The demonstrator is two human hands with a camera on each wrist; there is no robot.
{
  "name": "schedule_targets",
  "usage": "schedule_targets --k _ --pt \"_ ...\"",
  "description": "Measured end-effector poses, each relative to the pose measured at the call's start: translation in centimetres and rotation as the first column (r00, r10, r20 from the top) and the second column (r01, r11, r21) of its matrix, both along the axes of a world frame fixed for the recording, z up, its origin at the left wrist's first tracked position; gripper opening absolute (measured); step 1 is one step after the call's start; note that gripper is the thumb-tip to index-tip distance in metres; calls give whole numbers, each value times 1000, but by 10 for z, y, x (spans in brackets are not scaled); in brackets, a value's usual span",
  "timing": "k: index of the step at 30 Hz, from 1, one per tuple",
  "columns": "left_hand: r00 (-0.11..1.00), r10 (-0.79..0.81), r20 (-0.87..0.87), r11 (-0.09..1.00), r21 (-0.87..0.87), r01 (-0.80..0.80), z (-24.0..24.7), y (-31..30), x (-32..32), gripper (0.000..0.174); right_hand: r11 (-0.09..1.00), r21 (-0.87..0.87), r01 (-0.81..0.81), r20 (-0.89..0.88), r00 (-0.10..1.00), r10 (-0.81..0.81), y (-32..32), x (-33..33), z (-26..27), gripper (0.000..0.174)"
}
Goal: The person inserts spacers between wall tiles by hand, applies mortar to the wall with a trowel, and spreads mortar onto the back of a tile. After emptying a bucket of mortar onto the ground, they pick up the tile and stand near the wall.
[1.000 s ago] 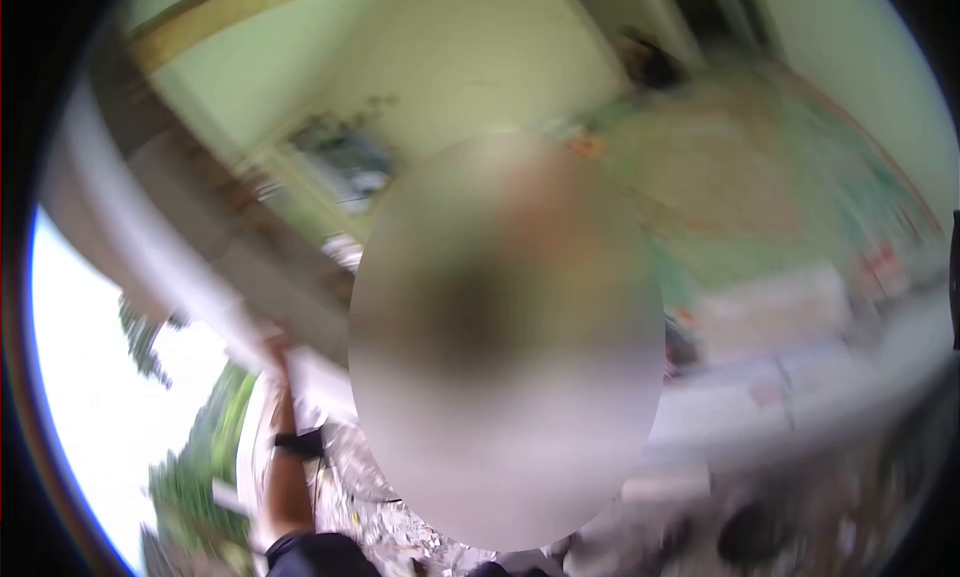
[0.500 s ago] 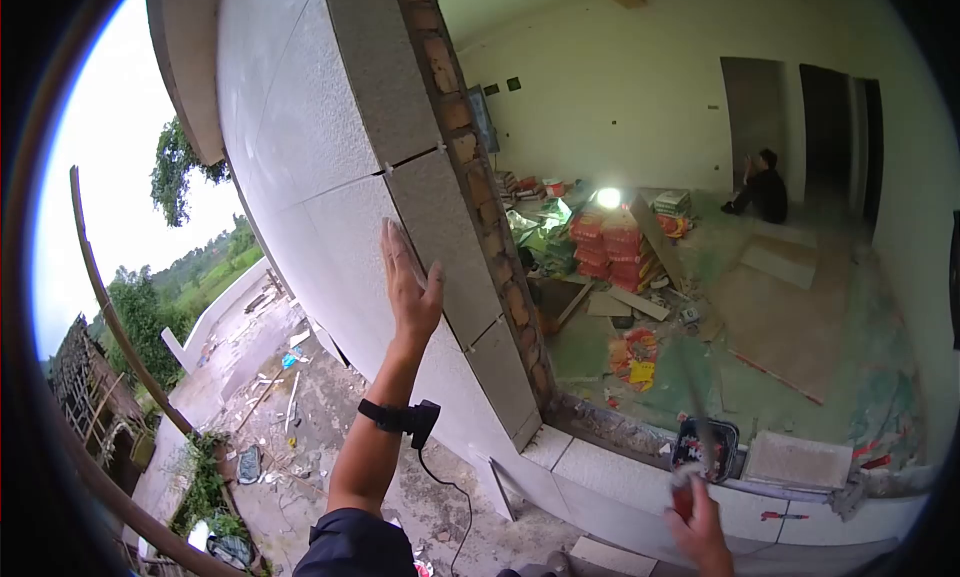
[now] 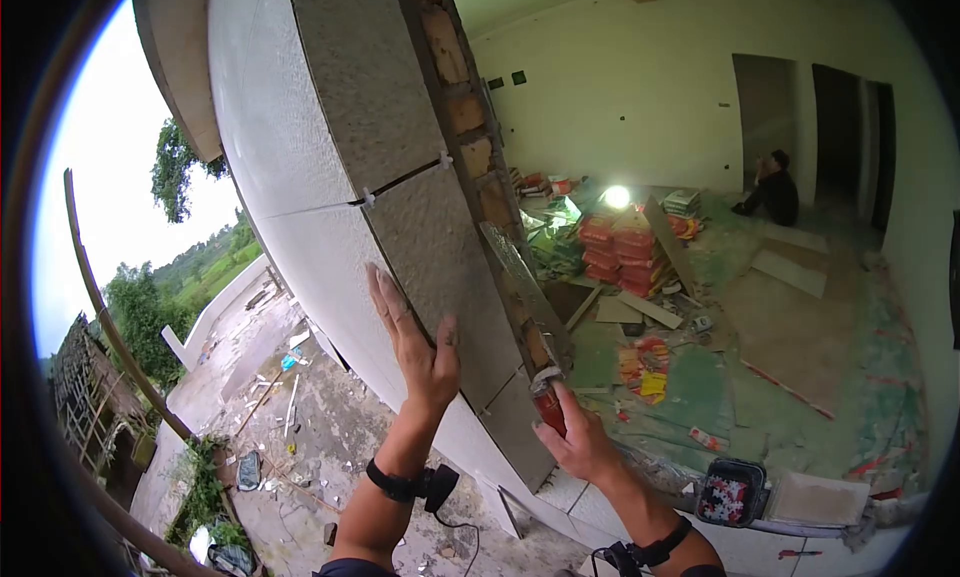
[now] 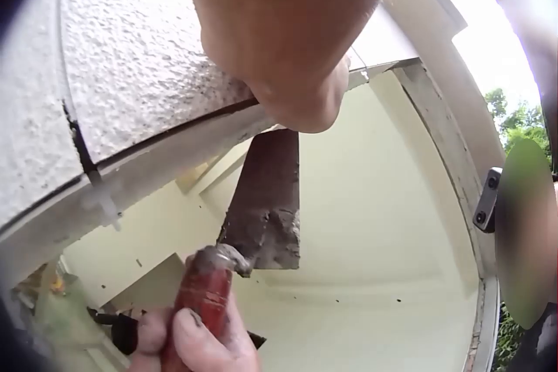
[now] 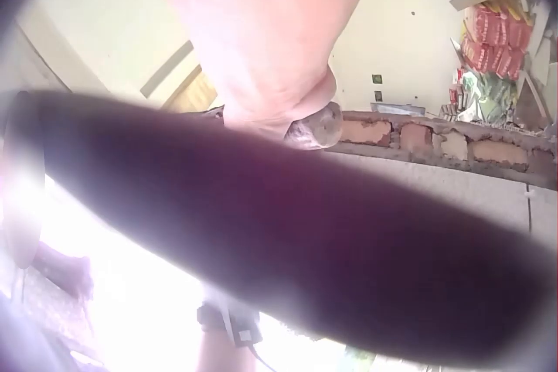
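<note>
In the head view my left hand (image 3: 418,355) lies with straight fingers against the pale wall tiles (image 3: 325,267) at the outer corner, beside a grey tile (image 3: 435,247) on the wall's end face. My right hand (image 3: 582,445) grips the red handle (image 3: 549,409) of a trowel. Its long metal blade (image 3: 520,277) points up along the exposed brick edge (image 3: 465,117). The left wrist view shows the blade (image 4: 266,206) with grey mortar on it, and the fingers of my right hand (image 4: 209,341) curled round the handle. White spacers (image 3: 368,198) sit in the tile joint.
A black tub (image 3: 732,492) and a pale slab (image 3: 818,499) rest on the low ledge at lower right. Inside, red sacks (image 3: 620,247), boards and debris cover part of the floor; a person (image 3: 772,189) sits by a doorway. Outside, rubble lies on the ground (image 3: 290,457).
The view has steadied from an early blur. My right hand and the trowel have come up and left from near the tub to the wall's edge. My left hand is slightly lower on the corner.
</note>
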State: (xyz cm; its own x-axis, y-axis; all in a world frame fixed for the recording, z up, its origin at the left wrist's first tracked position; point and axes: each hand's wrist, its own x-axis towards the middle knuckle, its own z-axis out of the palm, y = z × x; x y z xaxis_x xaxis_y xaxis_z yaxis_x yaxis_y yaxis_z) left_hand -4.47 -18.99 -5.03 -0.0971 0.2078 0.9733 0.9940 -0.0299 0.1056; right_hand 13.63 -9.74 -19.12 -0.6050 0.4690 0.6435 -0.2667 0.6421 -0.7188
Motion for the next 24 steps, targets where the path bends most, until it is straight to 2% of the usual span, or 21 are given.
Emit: schedule_targets --k 5,8,12,14,16,17,24 --pt "1000 -2 -22 1000 11 3 2 1 1 86 992 112 53 -80 996 -45 13 -29 3 68" --pt "1000 -17 -5 1000 3 17 0 0 -2 85 994 93 49 -61 997 -44 20 -37 10 68" --pt "999 -29 16 999 -15 29 -1 0 -1 85 981 180 78 -169 984 -47 35 -49 24 65" --pt "1000 -20 16 1000 -17 20 0 -1 -1 85 990 137 42 -126 992 -25 36 -48 35 67" --pt "1000 -14 21 1000 -16 15 0 0 1 85 985 148 88 -156 986 -65 37 -49 42 60" --pt "1000 -2 16 1000 -8 2 0 0 2 85 992 123 40 -81 996 -31 38 -47 45 67" --pt "999 35 3 999 -4 -35 0 -1 4 87 986 165 16 -141 990 8 45 -55 51 64"
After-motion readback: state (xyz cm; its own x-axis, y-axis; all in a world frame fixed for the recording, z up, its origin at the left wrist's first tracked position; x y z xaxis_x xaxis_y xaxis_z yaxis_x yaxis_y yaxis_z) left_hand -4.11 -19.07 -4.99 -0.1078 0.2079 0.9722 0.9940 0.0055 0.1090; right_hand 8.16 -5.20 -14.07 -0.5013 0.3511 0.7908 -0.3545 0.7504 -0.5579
